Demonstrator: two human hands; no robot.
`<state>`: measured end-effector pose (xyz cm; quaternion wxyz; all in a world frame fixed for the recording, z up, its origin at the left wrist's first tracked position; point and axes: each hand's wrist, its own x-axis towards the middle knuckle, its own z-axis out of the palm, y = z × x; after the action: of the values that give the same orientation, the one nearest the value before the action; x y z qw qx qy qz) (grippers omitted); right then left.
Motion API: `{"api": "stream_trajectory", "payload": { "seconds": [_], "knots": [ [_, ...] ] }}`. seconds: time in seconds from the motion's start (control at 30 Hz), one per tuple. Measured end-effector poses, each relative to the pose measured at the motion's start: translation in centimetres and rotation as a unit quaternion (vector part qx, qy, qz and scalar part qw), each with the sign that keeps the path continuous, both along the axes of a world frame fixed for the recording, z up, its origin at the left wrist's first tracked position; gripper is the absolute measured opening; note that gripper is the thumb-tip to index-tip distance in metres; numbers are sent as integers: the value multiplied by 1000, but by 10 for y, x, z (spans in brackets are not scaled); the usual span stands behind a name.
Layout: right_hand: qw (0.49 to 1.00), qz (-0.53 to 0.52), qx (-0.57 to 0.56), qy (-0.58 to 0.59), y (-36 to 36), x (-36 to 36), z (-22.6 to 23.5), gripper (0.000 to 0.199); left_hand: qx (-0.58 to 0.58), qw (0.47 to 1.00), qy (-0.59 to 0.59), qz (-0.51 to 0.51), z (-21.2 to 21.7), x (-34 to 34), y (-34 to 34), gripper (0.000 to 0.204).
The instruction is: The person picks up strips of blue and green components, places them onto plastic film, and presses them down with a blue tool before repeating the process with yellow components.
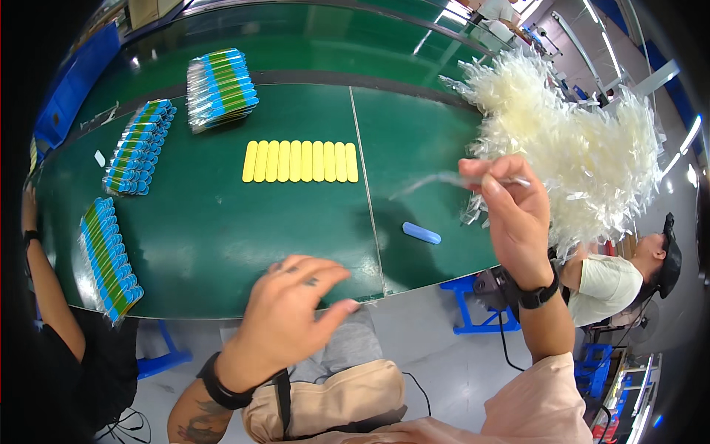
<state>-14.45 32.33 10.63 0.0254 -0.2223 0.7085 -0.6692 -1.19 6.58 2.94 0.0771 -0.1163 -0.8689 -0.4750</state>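
Observation:
My right hand [510, 214] pinches a thin clear plastic sleeve [444, 179] between thumb and fingers; its loose end trails left over the table. Below that end lies a single blue oblong piece [421, 233] with rounded ends. My left hand [292, 307] hovers at the table's near edge, fingers apart and holding nothing. Ahead of it, several flat yellow strips [299, 161] with rounded ends lie side by side in a neat row. To the right of my right hand rises a large loose heap of clear, whitish plastic sleeves [562, 140].
Stacks of blue-and-green wrapped strips lie at the back [222, 89], the left [140, 148] and the near left [109, 255] of the green table [296, 222]. A small white piece [100, 158] sits far left. Co-workers are at both sides. Blue stools [473, 307] stand below.

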Motion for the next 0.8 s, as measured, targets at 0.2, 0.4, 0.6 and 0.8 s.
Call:
{"api": "stream_trajectory", "payload": {
  "seconds": [0.2,0.4,0.6,0.8],
  "knots": [
    [996,-37,70,-28,-8,-17,-1,7,-190,977,86,-47,-9,-18,37,71],
    [1000,-12,-7,-22,-7,-12,-24,9,-271,959,74,-43,-20,-37,47,76],
    [984,9,119,129,-11,11,-51,10,-250,965,63,-46,-16,-41,46,78],
    [965,-1,176,194,-18,23,-70,13,-255,963,73,-48,-19,-39,40,72]
  ]
}}
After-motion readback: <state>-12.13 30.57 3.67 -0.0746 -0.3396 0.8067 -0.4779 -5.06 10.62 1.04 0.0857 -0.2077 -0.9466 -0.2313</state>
